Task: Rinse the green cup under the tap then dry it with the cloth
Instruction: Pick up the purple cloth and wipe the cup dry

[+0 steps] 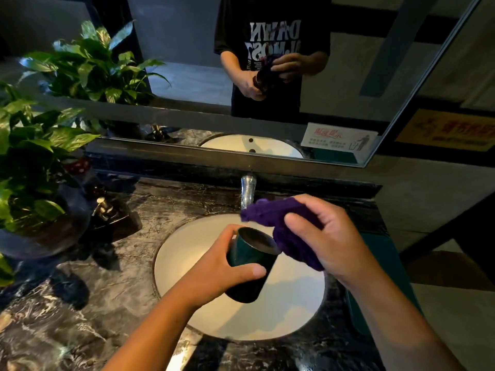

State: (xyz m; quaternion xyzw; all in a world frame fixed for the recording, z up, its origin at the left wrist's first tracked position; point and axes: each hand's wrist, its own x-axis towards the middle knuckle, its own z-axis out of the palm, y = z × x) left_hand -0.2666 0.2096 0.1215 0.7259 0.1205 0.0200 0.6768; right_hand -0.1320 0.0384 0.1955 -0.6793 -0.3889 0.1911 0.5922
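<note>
Mirror (187,62), wall-mounted, spanning the back of the counter; it is reflecting a person's torso in a dark printed shirt, both hands, the cup and the cloth.
Counter (93,303), dark marble with pale veining; it is carrying the sink, the plant and the soap pump.
Sink (187,263), round white basin sunk into the counter; the bowl is lying bare, with no water seen running into it.
Plant (32,145), broad green leaves, sitting in a rounded dark pot at the counter's left edge; whatever fills the pot is too dark to make out.
Cloth (270,212), purple and fluffy; it is being bunched in the right hand (329,236), fingers curled closed over it, one edge touching the cup's rim.
Cup (249,266), dark green, tilted with its mouth facing the cloth; it is being held above the basin by the left hand (222,266), thumb and fingers wrapped firmly round its wall; the inside is looking dark and without contents.
Tap (247,191), chrome spout, standing behind the basin just beyond the cloth.
Soap pump (103,207), small and brassy, sitting near the plant.
</note>
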